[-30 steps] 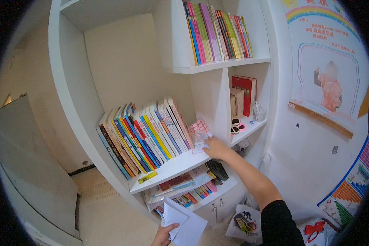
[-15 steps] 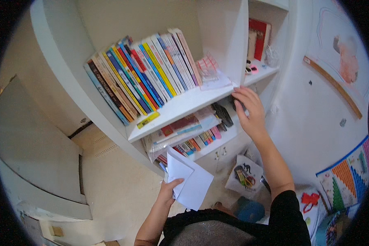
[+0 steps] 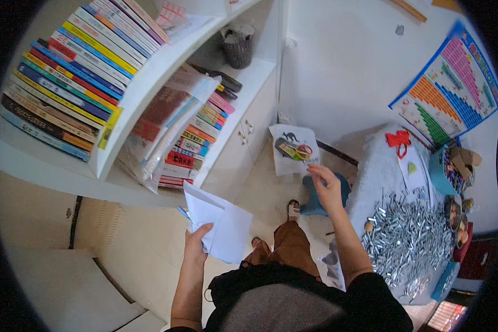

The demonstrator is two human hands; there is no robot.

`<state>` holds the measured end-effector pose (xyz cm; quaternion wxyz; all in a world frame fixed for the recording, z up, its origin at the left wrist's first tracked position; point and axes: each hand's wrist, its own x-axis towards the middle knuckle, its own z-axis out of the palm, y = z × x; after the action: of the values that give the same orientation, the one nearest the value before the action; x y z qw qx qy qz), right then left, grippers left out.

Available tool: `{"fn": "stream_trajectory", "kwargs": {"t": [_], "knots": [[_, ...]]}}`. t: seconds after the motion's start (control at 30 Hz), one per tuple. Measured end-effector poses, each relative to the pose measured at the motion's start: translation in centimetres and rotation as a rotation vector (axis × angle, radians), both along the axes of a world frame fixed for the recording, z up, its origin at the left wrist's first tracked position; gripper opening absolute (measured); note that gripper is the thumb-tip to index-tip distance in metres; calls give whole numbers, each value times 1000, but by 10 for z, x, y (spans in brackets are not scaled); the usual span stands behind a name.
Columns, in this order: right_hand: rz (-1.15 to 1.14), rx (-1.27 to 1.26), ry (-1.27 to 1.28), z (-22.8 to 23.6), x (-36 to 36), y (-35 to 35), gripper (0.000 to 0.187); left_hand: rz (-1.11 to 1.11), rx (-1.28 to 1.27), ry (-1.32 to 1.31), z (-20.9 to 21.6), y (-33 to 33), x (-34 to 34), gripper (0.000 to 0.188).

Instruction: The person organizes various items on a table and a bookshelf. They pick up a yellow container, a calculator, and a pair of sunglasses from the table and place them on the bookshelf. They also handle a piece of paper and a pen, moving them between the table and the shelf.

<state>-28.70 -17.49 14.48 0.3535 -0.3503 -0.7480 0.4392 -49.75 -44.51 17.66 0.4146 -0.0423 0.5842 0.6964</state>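
My left hand (image 3: 196, 243) grips folded sheets of white paper (image 3: 227, 235), thumb on top and the fingers hidden underneath. A slim blue pen-like stick (image 3: 183, 212) pokes out beside the paper's left edge. My right hand (image 3: 327, 191) hangs in the air with loosely bent fingers apart, and nothing shows in it. Below and behind it are a blue stool (image 3: 342, 193) and a white bag (image 3: 279, 133) with a dark animal figure and colourful shapes on its face.
A white bookshelf (image 3: 149, 88) stands at left with leaning books (image 3: 83, 72), a plastic-wrapped bundle (image 3: 160, 116) and a dark mesh basket (image 3: 239, 50). On the right, a cloth-covered table (image 3: 371, 171) carries a heap of small metal pieces (image 3: 404, 243) and a teal basket (image 3: 445, 169).
My right hand has left the shelf edge and dropped lower. The view has turned right, bringing the table of metal pieces into sight. My left hand still holds the paper.
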Motion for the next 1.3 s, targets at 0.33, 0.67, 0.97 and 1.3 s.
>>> {"fn": "stream_trajectory", "kwargs": {"t": [0.33,0.67,0.97,1.3], "knots": [[-91,-421,-212,-155,56,-72,18,-66,-54,-104,-60,-12,20,44],[-113,-966,-426,-409,62,-122,28,-55,-157,-218,-215,9,48,40],[-66,-851,-674,-595,42,-127,38,-58,-147,-279,-393,7,28,43],[143,-397,-1011,-787,-34,-89,46,0,-250,-208,-574,3,9,47]]}}
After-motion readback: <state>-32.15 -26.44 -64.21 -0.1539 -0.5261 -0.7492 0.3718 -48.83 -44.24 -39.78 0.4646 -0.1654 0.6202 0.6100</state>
